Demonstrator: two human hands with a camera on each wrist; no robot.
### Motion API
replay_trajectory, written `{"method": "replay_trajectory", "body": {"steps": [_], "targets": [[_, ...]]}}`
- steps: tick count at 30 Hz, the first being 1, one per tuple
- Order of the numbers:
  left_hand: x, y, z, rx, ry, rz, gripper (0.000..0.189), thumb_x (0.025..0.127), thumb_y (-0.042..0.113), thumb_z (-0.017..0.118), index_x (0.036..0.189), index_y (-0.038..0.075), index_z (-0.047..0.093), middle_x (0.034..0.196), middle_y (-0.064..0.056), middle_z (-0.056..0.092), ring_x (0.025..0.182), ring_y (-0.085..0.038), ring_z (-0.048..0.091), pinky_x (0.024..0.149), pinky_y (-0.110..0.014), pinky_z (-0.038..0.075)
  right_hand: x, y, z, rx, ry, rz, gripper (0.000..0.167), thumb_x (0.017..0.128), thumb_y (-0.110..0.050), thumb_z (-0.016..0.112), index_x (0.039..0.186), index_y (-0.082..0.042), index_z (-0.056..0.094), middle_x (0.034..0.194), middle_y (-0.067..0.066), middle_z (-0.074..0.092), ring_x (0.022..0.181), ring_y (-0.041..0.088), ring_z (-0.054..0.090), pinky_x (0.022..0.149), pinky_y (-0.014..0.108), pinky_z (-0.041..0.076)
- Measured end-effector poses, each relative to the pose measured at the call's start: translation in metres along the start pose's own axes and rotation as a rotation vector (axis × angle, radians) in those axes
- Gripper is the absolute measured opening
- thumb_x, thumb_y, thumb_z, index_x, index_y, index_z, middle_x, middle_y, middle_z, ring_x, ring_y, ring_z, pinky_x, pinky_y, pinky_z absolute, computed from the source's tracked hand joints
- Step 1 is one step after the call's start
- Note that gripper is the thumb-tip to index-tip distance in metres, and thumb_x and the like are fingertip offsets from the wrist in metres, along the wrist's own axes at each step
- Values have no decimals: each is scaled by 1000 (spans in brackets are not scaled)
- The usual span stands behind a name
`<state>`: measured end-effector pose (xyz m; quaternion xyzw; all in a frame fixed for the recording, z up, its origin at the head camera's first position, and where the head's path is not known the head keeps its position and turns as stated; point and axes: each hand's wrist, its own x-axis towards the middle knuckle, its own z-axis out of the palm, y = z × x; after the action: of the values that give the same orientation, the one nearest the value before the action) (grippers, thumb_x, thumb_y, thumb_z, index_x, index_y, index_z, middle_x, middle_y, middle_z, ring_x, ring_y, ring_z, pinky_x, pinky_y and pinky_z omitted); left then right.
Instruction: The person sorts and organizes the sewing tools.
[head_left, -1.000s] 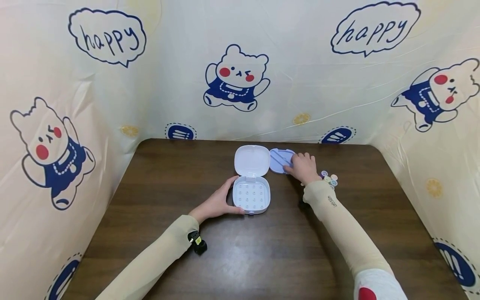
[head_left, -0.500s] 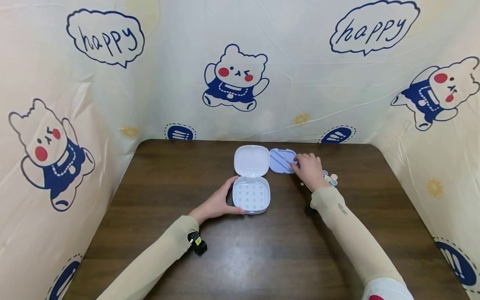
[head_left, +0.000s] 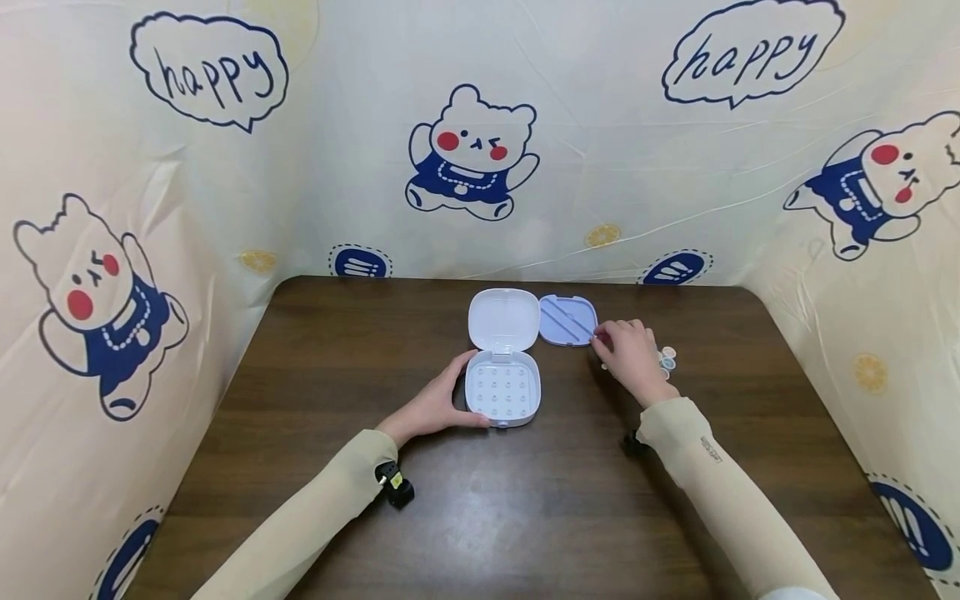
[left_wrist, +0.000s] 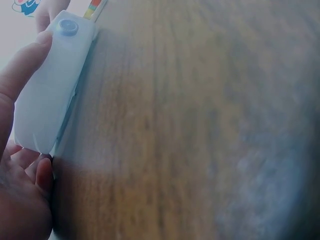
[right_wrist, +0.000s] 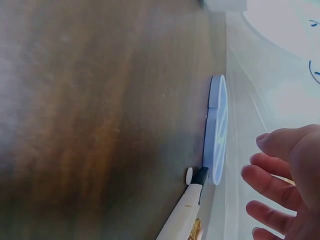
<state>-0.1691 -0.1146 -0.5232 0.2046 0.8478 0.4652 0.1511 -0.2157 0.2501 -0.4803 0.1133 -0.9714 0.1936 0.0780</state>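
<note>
My left hand (head_left: 431, 408) holds a small white hinged case (head_left: 502, 392) by its left side, thumb at the front and fingers behind. The case stands open with its lid (head_left: 504, 320) tipped back, and rows of small round studs line its floor. In the left wrist view the round latch button (left_wrist: 67, 27) shows close to the thumb. My right hand (head_left: 633, 357) is just right of a flat lavender tray (head_left: 567, 321) with a diagonal ridge. The right wrist view shows its loosely bent fingers (right_wrist: 270, 185) apart from the tray, holding nothing.
Small pastel discs (head_left: 667, 360) lie in a cluster right of my right hand, partly hidden by it. In the right wrist view a white, dark-tipped object (right_wrist: 182, 212) and a small white disc (right_wrist: 189, 176) are near the tray. A printed cloth (head_left: 472, 242) hangs behind the table (head_left: 337, 333).
My right hand has drawn back from the lavender tray, to the right and nearer me, uncovering the tray's right end and covering some discs. The left hand and case have stayed put.
</note>
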Motion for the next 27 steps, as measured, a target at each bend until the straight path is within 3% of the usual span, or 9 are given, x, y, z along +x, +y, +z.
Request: {"method": "replay_trajectory", "body": {"steps": [6, 19, 27], "targets": [[1, -1, 1, -1, -2, 2, 122, 74, 41, 96, 166, 18, 19, 167, -8, 30, 152, -25, 32, 123, -49, 28, -15, -2, -5, 10, 12, -20, 19, 97, -17, 74, 108, -1, 75, 99, 17, 74, 105, 41, 55, 92, 56, 40], [0, -1, 1, -12, -4, 5, 122, 74, 40, 96, 166, 16, 20, 167, -9, 31, 152, -26, 32, 123, -50, 27, -46, 7, -14, 17, 140, -66, 13, 94, -11, 77, 104, -3, 77, 89, 11, 73, 100, 41, 57, 85, 57, 40], [-1, 2, -1, -19, -6, 3, 122, 74, 40, 96, 166, 16, 20, 167, -10, 30, 153, -27, 31, 123, -51, 27, -62, 18, -22, 19, 151, -48, 15, 92, -10, 79, 105, -3, 77, 95, 15, 76, 103, 41, 55, 86, 55, 38]]}}
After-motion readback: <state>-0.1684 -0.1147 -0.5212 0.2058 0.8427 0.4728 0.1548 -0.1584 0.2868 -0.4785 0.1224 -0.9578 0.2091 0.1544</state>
